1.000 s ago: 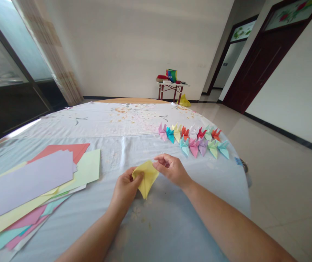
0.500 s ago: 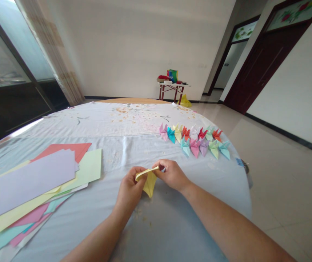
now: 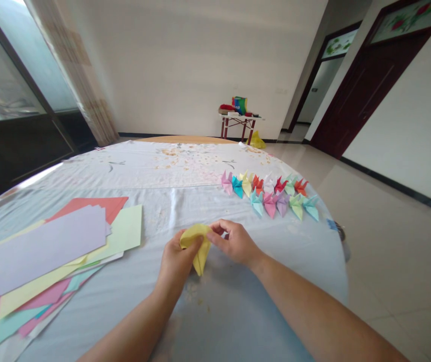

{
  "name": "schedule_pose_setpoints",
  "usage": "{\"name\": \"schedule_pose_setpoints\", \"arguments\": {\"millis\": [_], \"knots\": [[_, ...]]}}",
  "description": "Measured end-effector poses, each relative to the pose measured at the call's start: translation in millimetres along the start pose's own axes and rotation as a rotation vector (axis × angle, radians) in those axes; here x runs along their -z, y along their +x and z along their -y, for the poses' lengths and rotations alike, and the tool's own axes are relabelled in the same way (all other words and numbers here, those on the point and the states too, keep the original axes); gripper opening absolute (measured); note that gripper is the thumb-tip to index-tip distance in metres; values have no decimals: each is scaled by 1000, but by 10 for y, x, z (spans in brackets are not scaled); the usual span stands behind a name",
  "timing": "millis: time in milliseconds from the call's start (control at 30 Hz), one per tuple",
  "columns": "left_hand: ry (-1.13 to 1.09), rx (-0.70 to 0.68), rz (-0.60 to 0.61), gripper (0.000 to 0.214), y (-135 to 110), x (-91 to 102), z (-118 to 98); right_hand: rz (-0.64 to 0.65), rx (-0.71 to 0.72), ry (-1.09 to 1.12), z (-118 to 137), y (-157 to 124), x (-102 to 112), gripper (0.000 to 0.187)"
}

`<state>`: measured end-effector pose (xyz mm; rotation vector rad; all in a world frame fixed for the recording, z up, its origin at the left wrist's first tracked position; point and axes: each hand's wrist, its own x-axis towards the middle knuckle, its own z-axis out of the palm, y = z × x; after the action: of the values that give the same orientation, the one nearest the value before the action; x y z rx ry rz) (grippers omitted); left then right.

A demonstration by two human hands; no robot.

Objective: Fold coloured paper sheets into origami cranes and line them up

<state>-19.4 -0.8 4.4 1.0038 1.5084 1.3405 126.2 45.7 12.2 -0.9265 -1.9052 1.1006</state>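
Note:
A yellow folded paper (image 3: 201,259) is held up between my two hands over the table's near middle. Its upper part bends over in a curve, and its lower end tapers to a point. My left hand (image 3: 178,259) is closed on its left side, with the thumb pressed on the front. At the upper right edge, my right hand (image 3: 234,241) pinches the paper between thumb and fingers; the fingertips partly hide that edge.
Several folded paper cranes (image 3: 270,202) in many colours stand in two rows at the right. Loose coloured paper sheets (image 3: 49,251) lie overlapping on the left. A blue and white tablecloth (image 3: 163,211) covers the round table. Beyond it stands a small table (image 3: 242,118) with items on top.
The yellow paper's upper flap has gone from a thin, nearly straight edge to a rounded bend facing me. Both hands have shifted slightly left with it.

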Motion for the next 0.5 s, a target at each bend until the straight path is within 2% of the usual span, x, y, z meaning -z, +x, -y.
{"name": "schedule_pose_setpoints", "arguments": {"millis": [167,367,500], "knots": [[-112,28,39,38,30,15,58,24,-138,329,-73,53,30,32],[-150,72,91,33,1,12,8,145,-200,424,-165,82,3,31],[-166,112,110,33,2,13,0,160,-203,415,-158,79,-5,32]]}}
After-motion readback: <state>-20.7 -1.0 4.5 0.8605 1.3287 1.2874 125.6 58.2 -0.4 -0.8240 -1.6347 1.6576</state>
